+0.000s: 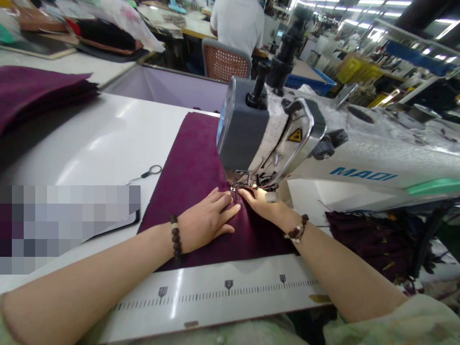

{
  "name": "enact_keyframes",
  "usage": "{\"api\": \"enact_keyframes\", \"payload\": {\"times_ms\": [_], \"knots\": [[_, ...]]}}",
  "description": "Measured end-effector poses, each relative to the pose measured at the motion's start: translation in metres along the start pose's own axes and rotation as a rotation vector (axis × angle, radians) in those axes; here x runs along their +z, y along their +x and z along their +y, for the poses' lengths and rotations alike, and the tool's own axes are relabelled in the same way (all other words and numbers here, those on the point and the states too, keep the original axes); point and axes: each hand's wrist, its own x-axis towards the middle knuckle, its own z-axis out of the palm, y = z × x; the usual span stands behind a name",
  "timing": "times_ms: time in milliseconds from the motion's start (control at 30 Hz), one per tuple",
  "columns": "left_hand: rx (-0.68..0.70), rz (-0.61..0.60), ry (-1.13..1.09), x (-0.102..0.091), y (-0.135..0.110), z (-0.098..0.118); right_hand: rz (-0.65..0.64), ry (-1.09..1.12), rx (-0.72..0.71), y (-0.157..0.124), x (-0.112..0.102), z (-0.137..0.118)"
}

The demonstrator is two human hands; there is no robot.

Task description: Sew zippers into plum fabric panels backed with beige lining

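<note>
A purple fabric panel (179, 167) lies across the white table, running beneath the head of the sewing machine (247, 134). My left hand (206, 218) rests flat on it with fingers spread, left of the presser foot (233, 190). On the other side, my right hand (266, 206) touches the panel close to the needle area. Its thumb and fingers are partly hidden under the machine head, so I cannot see whether they pinch the cloth. The fabric rises in slight folds by the right hand.
A stack of purple panels (43, 91) sits at the far left. Dark gathered pieces (373, 244) lie on the right under the machine arm. A ring on a cord (155, 169) is on the table. Ahead, a person in white (237, 24) sits on a chair (227, 62).
</note>
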Motion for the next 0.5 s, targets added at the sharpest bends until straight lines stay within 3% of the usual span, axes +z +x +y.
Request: {"api": "enact_keyframes", "payload": {"times_ms": [233,500], "knots": [[0.030,0.017,0.036,-0.002,0.006,-0.009,0.008,0.086,0.018,0.003,0.006,0.011],[0.066,0.066,0.022,-0.003,0.011,-0.022,-0.005,0.219,0.024,0.027,0.010,0.027]]}}
